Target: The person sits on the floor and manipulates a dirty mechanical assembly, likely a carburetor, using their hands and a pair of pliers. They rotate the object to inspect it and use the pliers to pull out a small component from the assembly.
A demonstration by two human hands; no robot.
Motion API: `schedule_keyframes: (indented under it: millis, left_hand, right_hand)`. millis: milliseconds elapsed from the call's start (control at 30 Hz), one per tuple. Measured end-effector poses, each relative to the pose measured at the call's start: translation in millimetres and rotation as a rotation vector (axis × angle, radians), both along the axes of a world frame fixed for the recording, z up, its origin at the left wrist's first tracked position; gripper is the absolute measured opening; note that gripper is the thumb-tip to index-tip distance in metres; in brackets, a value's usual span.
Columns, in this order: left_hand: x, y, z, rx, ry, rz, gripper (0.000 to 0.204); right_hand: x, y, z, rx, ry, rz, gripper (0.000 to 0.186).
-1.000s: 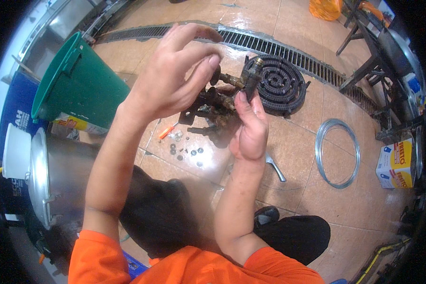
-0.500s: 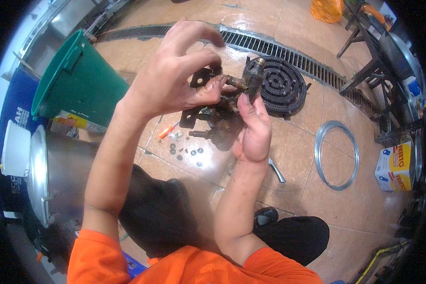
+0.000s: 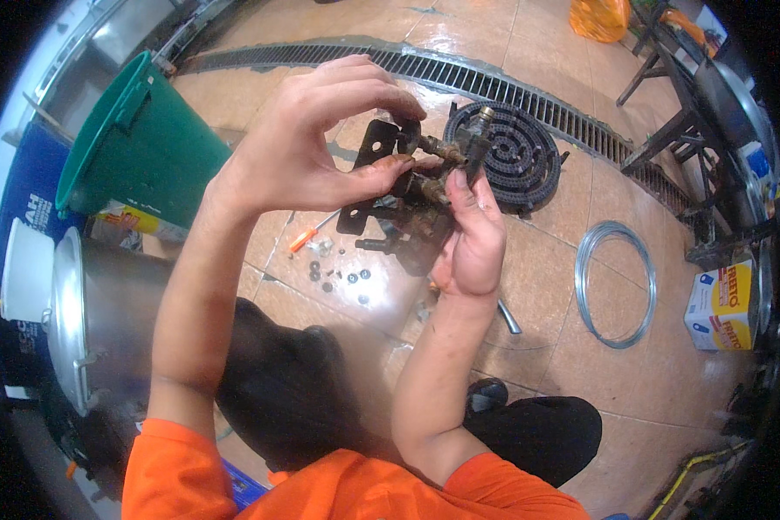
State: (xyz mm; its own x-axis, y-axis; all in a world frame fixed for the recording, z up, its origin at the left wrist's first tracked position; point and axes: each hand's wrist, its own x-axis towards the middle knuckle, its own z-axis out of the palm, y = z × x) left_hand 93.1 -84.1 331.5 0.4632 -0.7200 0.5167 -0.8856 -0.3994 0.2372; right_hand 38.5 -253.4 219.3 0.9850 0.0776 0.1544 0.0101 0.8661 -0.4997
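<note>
My left hand [image 3: 312, 147] curls around the upper part of a dark, grimy metal valve assembly [image 3: 433, 195] with a holed bracket [image 3: 374, 139], thumb and index finger pressed on it. My right hand [image 3: 466, 251] grips the assembly's right side, thumb up along an upright brass-tipped fitting [image 3: 474, 130]; some fingers are hidden behind it. Below the assembly, an orange-handled screwdriver [image 3: 303, 239] lies on the tiled floor beside several small black washers [image 3: 353, 277]. A curved metal tool [image 3: 508, 319] lies partly behind my right wrist. A black cast-iron burner [image 3: 529, 173] rests beyond my right hand.
A wire coil [image 3: 646, 286] and cardboard box [image 3: 719, 303] lie at right, below a black metal stand [image 3: 667, 113]. A green bucket [image 3: 139, 147], metal pot [image 3: 104, 321] and white container [image 3: 26, 269] stand at left. A drain grate [image 3: 563, 100] crosses behind; an orange bag [image 3: 598, 17] sits far back.
My left index finger has come down from above onto the top of the assembly, and more of the holed bracket shows. My right hand and the assembly have shifted slightly rightward and down.
</note>
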Motion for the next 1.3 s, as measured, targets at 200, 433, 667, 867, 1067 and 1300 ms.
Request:
schedule_keyframes:
  millis: [200, 433, 667, 867, 1067, 1300]
  left_hand:
    - [2, -1, -6, 0.079, -0.172, 0.107, 0.018]
    - [4, 2, -9, 0.056, -0.094, 0.123, 0.021]
    - [-3, -1, -2, -0.02, 0.085, -0.005, 0.039]
    - [5, -6, -13, -0.09, -0.043, 0.022, 0.017]
    - [8, -5, -19, -0.158, 0.05, 0.205, 0.016]
    - [7, 4, -11, -0.113, 0.127, -0.026, 0.037]
  right_hand:
    - [-1, 8, 5, -0.015, -0.041, 0.028, 0.035]
    - [-3, 8, 8, -0.015, -0.018, 0.014, 0.036]
    - [-1, 1, 4, -0.088, -0.024, -0.029, 0.036]
    - [-3, 2, 10, -0.068, -0.023, -0.054, 0.036]
    - [-4, 8, 10, -0.12, -0.02, -0.035, 0.039]
    - [-3, 1, 8, -0.124, -0.009, -0.048, 0.04]
